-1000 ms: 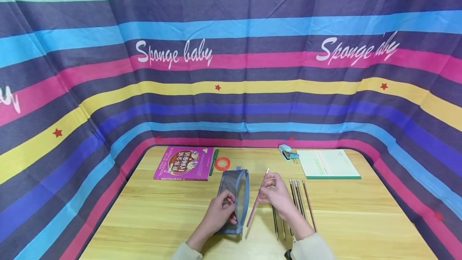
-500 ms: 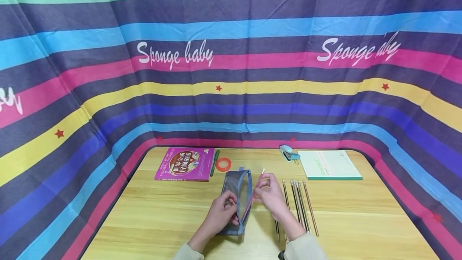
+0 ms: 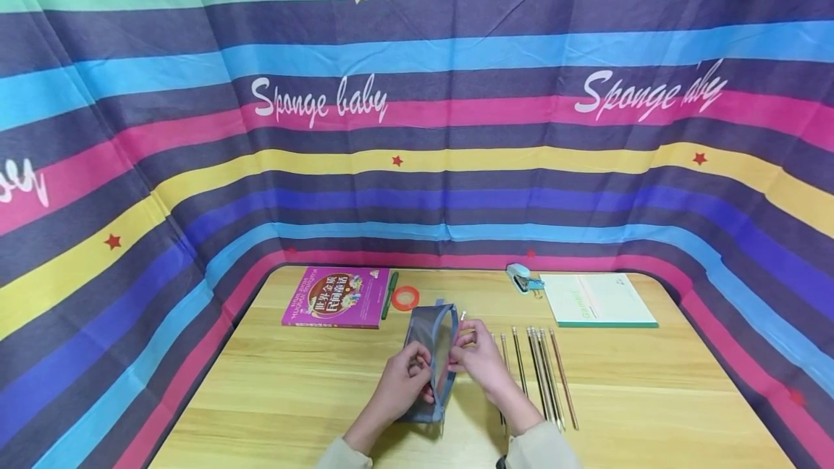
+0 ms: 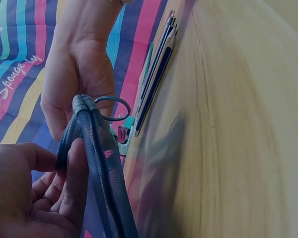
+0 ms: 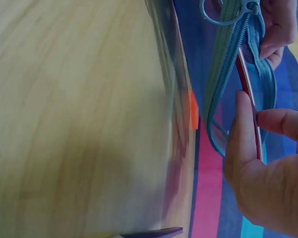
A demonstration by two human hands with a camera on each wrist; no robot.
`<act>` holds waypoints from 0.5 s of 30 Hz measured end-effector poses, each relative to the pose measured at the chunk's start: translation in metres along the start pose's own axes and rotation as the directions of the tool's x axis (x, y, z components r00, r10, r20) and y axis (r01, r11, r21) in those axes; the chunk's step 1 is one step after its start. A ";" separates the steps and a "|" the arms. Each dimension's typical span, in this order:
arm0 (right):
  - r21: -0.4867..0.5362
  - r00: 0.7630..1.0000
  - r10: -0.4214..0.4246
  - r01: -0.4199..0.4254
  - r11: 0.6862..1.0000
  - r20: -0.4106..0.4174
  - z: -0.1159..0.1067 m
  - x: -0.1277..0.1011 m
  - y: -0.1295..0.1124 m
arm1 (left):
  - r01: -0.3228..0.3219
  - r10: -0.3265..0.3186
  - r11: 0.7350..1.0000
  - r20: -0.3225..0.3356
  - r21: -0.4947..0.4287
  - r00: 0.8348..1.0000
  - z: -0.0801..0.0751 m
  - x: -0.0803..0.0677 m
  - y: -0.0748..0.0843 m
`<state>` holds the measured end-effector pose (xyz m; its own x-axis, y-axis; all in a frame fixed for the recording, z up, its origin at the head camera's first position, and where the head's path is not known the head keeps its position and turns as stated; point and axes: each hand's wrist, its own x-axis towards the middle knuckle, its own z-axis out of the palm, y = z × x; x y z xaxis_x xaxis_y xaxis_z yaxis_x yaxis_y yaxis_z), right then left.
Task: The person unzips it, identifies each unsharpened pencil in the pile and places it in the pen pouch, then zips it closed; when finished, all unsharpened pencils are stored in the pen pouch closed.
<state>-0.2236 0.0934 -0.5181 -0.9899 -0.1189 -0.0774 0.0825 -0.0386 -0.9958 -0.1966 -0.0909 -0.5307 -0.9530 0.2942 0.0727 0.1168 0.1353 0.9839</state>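
Note:
A grey-blue mesh pencil case [image 3: 421,328] stands unzipped in the middle of the table. My left hand [image 3: 404,382] pinches the near side of its zip edge between thumb and fingers, as the left wrist view also shows. At the opening, my right hand [image 3: 481,362] pinches a red pencil [image 5: 247,87]. The pencil's lower part is inside the case, and its pale eraser end [image 3: 463,315] sticks up above my fingers in the head view. Several more pencils [image 3: 564,379] lie side by side on the wood, right of and partly under my right forearm.
At the back left lie a purple book [image 3: 365,299], a green pen [image 3: 389,297] and a red-orange tape roll [image 3: 396,298]. A light-blue stapler [image 3: 519,278] and a pale green notebook [image 3: 606,302] are at the back right. A striped curtain [image 3: 417,197] surrounds the table [image 3: 260,382].
My right hand has moved left with the red pencil, from beside the case to its opening, and the pencil has slid in. The left hand keeps its hold on the case.

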 end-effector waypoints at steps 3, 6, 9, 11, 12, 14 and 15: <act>-0.004 1.000 0.007 -0.007 1.000 0.003 0.001 0.002 0.003 | -0.002 0.002 1.000 -0.005 0.015 1.000 0.000 0.002 -0.001; -0.015 1.000 0.013 -0.013 1.000 -0.002 0.003 0.004 0.005 | -0.010 0.010 1.000 0.001 0.026 1.000 0.001 0.002 0.000; -0.023 1.000 0.013 -0.013 1.000 -0.005 0.004 0.005 0.007 | -0.026 0.025 0.999 0.009 0.042 1.000 0.002 0.002 0.002; -0.031 1.000 0.009 -0.009 0.999 -0.004 0.005 0.007 0.009 | -0.036 0.036 0.998 0.010 0.046 0.999 0.003 0.001 0.003; -0.036 1.000 0.008 -0.008 0.999 -0.002 0.006 0.007 0.009 | -0.037 0.036 0.998 0.011 0.048 0.999 0.003 0.001 0.003; -0.046 1.000 0.009 -0.009 0.999 0.000 0.006 0.007 0.010 | -0.041 0.040 0.998 0.016 0.042 0.999 0.004 0.000 0.003; -0.050 1.000 0.011 -0.010 0.999 0.002 0.006 0.007 0.010 | -0.041 0.040 0.998 0.019 0.038 0.999 0.004 0.000 0.002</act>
<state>-0.2293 0.0859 -0.5283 -0.9888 -0.1210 -0.0878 0.0870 0.0120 -0.9961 -0.1951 -0.0866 -0.5290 -0.9420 0.3173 0.1090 0.1661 0.1588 0.9732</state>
